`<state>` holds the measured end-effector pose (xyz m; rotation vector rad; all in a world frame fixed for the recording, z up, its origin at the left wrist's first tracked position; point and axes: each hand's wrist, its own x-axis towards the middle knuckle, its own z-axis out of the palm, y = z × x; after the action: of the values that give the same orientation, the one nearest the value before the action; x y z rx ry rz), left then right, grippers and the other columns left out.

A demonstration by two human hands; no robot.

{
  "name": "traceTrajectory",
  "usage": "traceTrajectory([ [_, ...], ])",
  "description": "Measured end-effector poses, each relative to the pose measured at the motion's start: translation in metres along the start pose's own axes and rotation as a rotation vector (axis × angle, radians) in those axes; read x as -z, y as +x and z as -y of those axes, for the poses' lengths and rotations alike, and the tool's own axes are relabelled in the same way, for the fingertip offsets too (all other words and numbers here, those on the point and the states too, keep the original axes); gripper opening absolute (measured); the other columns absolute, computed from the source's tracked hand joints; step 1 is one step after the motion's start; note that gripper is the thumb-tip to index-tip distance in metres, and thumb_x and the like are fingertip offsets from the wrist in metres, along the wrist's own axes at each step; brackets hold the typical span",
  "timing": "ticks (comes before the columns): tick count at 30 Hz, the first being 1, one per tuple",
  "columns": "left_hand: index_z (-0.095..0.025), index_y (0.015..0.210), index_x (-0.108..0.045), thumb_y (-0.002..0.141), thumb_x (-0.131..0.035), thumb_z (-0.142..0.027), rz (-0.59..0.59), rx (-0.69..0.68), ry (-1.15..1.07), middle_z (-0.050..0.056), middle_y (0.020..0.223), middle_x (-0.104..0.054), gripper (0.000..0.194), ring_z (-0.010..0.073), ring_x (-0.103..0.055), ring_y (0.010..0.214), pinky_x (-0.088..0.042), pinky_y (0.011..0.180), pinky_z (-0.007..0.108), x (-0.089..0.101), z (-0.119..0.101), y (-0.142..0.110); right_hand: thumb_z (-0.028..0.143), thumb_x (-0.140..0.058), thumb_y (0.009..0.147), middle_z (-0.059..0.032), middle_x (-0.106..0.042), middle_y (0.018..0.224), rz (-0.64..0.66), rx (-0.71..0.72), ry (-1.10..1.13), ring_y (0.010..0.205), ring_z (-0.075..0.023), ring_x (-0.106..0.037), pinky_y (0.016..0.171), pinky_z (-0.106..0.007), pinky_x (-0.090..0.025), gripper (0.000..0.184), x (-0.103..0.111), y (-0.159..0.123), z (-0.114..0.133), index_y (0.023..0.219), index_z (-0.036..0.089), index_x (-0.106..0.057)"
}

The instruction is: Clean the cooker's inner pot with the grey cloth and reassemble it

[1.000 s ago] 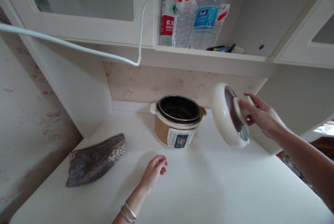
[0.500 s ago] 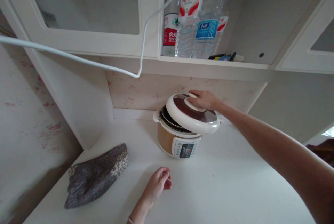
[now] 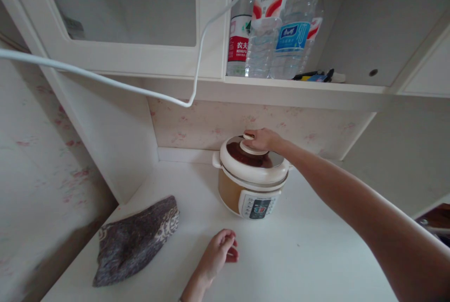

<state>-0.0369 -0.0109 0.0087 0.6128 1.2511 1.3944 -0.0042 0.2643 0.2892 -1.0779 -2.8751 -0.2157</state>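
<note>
A tan and white electric cooker (image 3: 251,196) stands near the back of the white counter (image 3: 309,255). Its white lid (image 3: 246,163) with a dark glass centre now sits flat on the pot. My right hand (image 3: 262,139) reaches across and grips the lid's knob from above. My left hand (image 3: 220,252) rests on the counter in front of the cooker, fingers loosely curled, holding nothing.
A grey patterned cloth (image 3: 135,241) lies on the counter at the left. Several water bottles (image 3: 270,25) stand on the shelf above, beside small dark items (image 3: 316,76). A white cable (image 3: 140,88) hangs across the cabinet front. A cabinet wall closes off the left.
My right hand carried the lid from the right of the cooker onto the pot and set it down level. My left hand stayed on the counter.
</note>
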Motion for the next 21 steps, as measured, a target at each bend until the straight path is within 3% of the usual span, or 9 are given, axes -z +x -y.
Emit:
traceTrajectory([
  [12,-0.016,0.091,-0.059,0.077,-0.063,-0.050,-0.030,-0.007,0.012,0.003,0.085,-0.060,0.037,0.0126,-0.060,0.068,-0.051,0.065,0.028,-0.001,0.001,-0.001,0.065,-0.034,0.087,-0.0140,-0.066,0.114,-0.043,-0.042,0.020,0.100,-0.0331,-0.063,0.080,-0.041,-0.046,0.062,-0.010,-0.010,0.003,0.135,0.029,-0.050],
  [15,-0.016,0.095,-0.059,0.078,-0.061,-0.046,-0.097,0.004,-0.029,0.004,0.089,-0.062,0.035,0.0123,-0.060,0.068,-0.050,0.064,0.027,0.003,-0.006,-0.002,0.063,-0.032,0.089,-0.0156,-0.066,0.112,-0.048,-0.023,0.001,0.099,-0.0343,-0.063,0.079,-0.042,-0.047,0.061,-0.010,-0.012,0.003,0.135,0.028,-0.049],
  [18,-0.015,0.100,-0.059,0.080,-0.056,-0.043,-0.263,-0.070,0.073,0.006,0.091,-0.065,0.034,0.0121,-0.060,0.067,-0.047,0.061,0.025,0.008,-0.036,0.005,0.060,-0.032,0.090,-0.0156,-0.067,0.107,-0.059,0.015,-0.005,0.098,-0.0344,-0.064,0.078,-0.042,-0.047,0.058,-0.010,-0.014,0.003,0.134,0.028,-0.050],
  [21,-0.015,0.103,-0.058,0.084,-0.050,-0.039,-0.436,-0.255,0.194,0.007,0.094,-0.066,0.031,0.0136,-0.061,0.069,-0.047,0.062,0.026,0.012,-0.091,0.022,0.059,-0.031,0.091,-0.0155,-0.068,0.107,-0.071,0.033,-0.003,0.099,-0.0334,-0.064,0.080,-0.041,-0.046,0.057,-0.012,-0.015,0.001,0.134,0.026,-0.049],
])
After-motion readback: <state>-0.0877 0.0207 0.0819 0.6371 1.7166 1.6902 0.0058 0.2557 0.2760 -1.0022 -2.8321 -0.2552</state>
